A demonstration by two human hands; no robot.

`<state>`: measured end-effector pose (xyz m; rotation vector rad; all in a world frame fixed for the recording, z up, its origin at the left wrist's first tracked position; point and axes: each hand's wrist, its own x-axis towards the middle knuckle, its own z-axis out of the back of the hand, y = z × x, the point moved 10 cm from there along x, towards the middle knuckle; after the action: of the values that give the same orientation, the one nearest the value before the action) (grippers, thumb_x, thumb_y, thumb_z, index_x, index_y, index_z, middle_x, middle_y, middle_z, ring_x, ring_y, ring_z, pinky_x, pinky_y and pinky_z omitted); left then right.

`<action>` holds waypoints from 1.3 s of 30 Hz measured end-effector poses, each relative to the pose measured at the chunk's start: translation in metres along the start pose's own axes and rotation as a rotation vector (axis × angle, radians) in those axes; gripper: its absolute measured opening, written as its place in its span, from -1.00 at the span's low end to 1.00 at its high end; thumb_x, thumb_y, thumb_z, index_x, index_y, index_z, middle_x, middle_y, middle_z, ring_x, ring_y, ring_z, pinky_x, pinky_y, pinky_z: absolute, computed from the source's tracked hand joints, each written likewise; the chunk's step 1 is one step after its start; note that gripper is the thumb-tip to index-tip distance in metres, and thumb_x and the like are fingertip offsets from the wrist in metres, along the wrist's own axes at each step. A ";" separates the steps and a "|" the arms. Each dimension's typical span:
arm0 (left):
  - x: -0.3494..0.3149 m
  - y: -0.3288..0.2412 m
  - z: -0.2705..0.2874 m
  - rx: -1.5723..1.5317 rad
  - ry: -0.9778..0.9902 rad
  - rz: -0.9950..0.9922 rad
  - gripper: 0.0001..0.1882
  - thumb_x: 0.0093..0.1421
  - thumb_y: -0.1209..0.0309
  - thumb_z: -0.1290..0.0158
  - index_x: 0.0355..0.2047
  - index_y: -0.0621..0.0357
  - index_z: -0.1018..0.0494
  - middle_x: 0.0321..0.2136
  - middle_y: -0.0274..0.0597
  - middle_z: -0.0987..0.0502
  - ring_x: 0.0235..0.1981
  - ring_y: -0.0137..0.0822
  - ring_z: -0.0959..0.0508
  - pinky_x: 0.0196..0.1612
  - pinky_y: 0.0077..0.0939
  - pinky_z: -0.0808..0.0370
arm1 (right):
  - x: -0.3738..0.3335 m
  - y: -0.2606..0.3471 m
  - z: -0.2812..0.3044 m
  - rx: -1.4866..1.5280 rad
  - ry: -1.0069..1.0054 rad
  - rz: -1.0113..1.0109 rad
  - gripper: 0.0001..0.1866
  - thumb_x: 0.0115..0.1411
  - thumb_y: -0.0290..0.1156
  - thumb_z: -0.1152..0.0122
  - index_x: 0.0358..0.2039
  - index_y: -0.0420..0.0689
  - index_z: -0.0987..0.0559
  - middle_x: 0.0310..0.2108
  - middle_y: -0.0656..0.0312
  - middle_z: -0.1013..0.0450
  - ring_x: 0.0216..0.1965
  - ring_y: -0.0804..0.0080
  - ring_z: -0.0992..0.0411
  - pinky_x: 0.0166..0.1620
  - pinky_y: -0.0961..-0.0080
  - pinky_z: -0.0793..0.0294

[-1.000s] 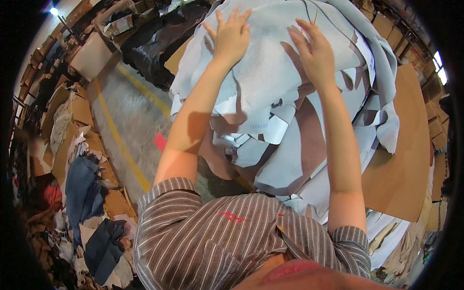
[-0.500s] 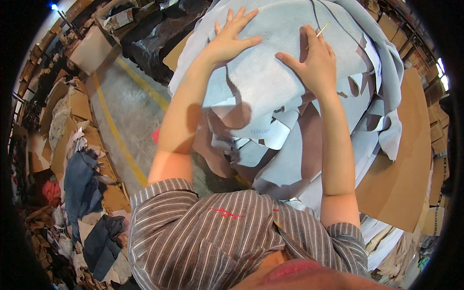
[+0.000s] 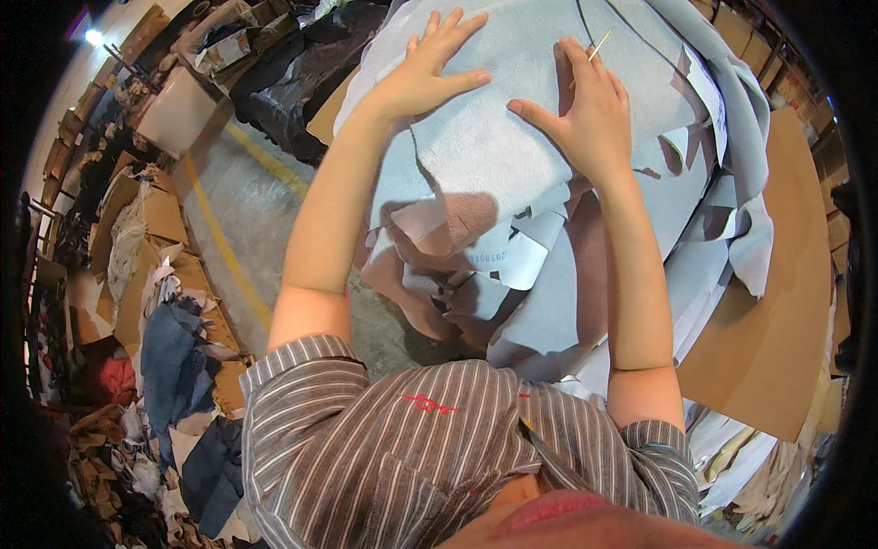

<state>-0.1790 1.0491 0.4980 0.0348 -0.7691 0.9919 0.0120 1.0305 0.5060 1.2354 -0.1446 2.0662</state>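
My left hand (image 3: pixel 430 69) lies flat with fingers spread on a pale blue-grey leather hide (image 3: pixel 494 151), near its far left side. To its right, my right hand (image 3: pixel 590 114) rests on the same hide, thumb stretched toward the left hand. A thin, light-coloured pen-like stick (image 3: pixel 601 44) is held between its fingers and points up and away; its exact kind cannot be made out. Dark curved lines run across the hide beyond the right hand. The near edge of the hide droops over more folded hides (image 3: pixel 549 320) heaped below, with brownish shadowed patches.
A large brown cardboard sheet (image 3: pixel 759 339) stands right of the heap. Scraps and dark blue leather pieces (image 3: pixel 174 361) lie with cardboard at the left. Yellow lines mark the grey floor (image 3: pixel 215 192). Dark, shiny hides (image 3: pixel 297 87) are piled at the far left.
The view has shifted slightly. Both hands stay on the hide and keep nearly the same pose, while the hide's dark lines and near edge sit a little further left under them.
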 end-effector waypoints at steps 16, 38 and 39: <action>0.007 0.000 0.001 -0.196 0.085 -0.010 -0.23 0.07 0.04 -0.26 0.29 -0.18 -0.29 0.39 0.19 0.07 0.44 0.07 0.10 0.41 -0.06 0.05 | 0.000 0.000 0.002 -0.019 -0.009 -0.010 -0.04 -0.17 0.16 -0.46 0.16 -0.16 -0.37 0.17 0.02 -0.37 0.29 0.09 -0.20 0.32 0.09 -0.02; -0.020 -0.016 0.014 0.265 -0.173 0.013 -0.41 0.27 -0.02 -0.01 0.30 -0.35 -0.25 0.36 0.04 -0.12 0.43 0.08 0.06 0.31 0.37 0.32 | 0.000 0.002 0.003 -0.088 -0.057 0.039 -0.08 -0.13 0.15 -0.44 0.15 -0.17 -0.39 0.12 0.09 -0.42 0.17 0.18 -0.35 0.30 0.16 -0.08; -0.027 -0.018 0.016 0.305 -0.156 -0.008 -0.42 0.28 0.02 0.00 0.30 -0.36 -0.24 0.36 0.02 -0.11 0.43 0.09 0.08 0.31 0.39 0.33 | 0.000 0.002 0.003 -0.089 -0.055 0.042 -0.06 -0.15 0.16 -0.45 0.15 -0.17 -0.39 0.12 0.09 -0.42 0.17 0.18 -0.35 0.29 0.16 -0.09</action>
<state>-0.1831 1.0131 0.4992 0.3827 -0.7529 1.1008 0.0127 1.0272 0.5078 1.2451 -0.2878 2.0395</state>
